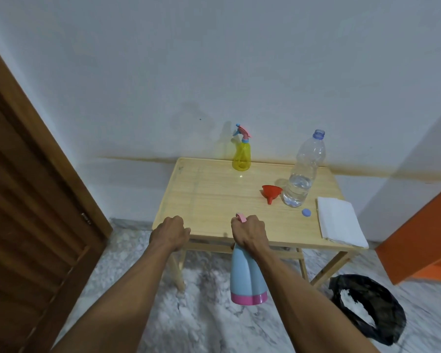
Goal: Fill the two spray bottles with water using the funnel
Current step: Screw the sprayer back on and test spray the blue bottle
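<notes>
My right hand [250,231] grips the pink spray head of a light-blue spray bottle [247,276] with a pink base, which hangs in the air in front of the table's near edge. My left hand [171,231] is curled at the near edge of the wooden table [214,200] and holds nothing. A yellow spray bottle [242,155] with a pink and blue trigger stands at the table's back. A red funnel [271,192] lies on its side beside an uncapped clear water bottle [302,174], about a third full. The blue cap [306,212] lies near the bottle.
A folded white cloth [339,221] lies at the table's right edge. A black bag [367,307] sits on the marble floor at the right. An orange cabinet [423,238] stands to the right, a wooden door [31,212] to the left, a white wall behind.
</notes>
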`<action>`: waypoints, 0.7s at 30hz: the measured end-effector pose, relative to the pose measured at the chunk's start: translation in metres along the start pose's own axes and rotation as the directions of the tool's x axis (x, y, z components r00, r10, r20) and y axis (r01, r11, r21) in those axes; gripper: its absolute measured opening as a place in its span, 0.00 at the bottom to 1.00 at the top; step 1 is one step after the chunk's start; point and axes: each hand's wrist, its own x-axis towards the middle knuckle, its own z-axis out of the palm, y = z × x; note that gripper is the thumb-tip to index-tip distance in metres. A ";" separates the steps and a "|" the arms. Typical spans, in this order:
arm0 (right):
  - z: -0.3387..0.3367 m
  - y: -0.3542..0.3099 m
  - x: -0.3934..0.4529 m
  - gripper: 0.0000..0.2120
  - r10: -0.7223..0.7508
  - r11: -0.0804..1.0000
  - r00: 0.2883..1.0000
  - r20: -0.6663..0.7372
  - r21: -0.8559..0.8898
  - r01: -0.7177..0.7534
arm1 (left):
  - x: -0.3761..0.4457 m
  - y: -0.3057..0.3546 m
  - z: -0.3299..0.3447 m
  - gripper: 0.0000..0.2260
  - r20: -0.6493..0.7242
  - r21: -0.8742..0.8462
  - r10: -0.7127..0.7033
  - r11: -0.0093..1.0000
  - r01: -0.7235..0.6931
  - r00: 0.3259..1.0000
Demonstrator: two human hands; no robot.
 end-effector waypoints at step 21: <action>0.032 -0.030 -0.011 0.20 -0.033 0.999 0.996 0.079 0.011 0.033 | -0.001 -0.038 -0.006 0.16 -0.023 -0.018 -0.045 0.999 0.044 0.999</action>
